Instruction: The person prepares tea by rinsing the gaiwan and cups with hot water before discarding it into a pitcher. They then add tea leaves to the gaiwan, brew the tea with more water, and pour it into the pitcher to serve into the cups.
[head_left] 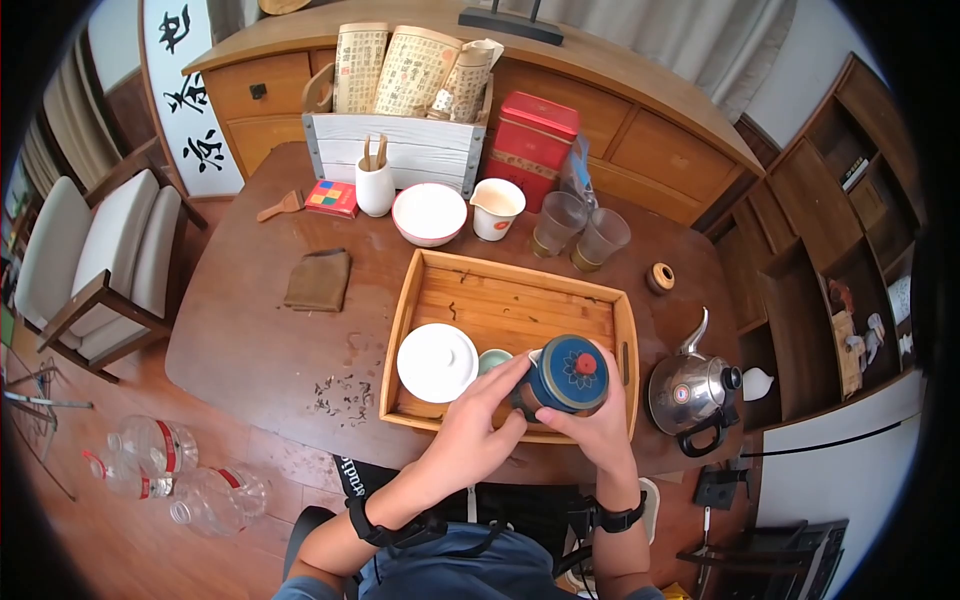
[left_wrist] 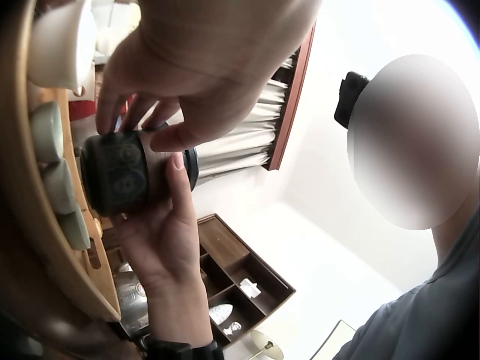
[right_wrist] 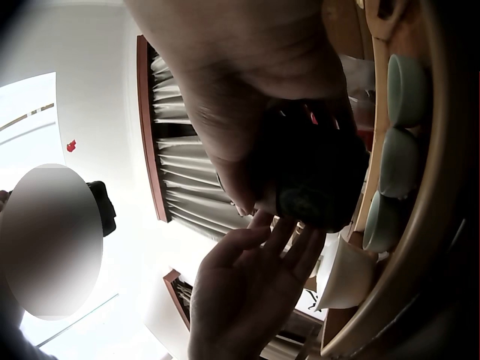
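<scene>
Both hands hold a dark blue tea canister (head_left: 572, 374) over the right part of the wooden tray (head_left: 470, 275). Its lid carries a flower pattern and a red knob. My left hand (head_left: 478, 428) grips the canister's left side, fingers along its far side and thumb in front. From the right, my right hand (head_left: 606, 428) curls round it, its thumb up near the lid in the left wrist view. A white lidded bowl (head_left: 438, 363) stands in the tray left of the hands. Pale green cups (right_wrist: 397, 161) line the tray beneath the canister, mostly hidden in the head view.
A steel kettle (head_left: 690, 390) stands right of the tray, with a small round pot (head_left: 660, 278) behind it. Behind the tray are a white bowl (head_left: 430, 213), a pitcher (head_left: 497, 209) and two glasses (head_left: 601, 240). A folded brown cloth (head_left: 318, 281) and scattered tea leaves (head_left: 343, 398) lie left.
</scene>
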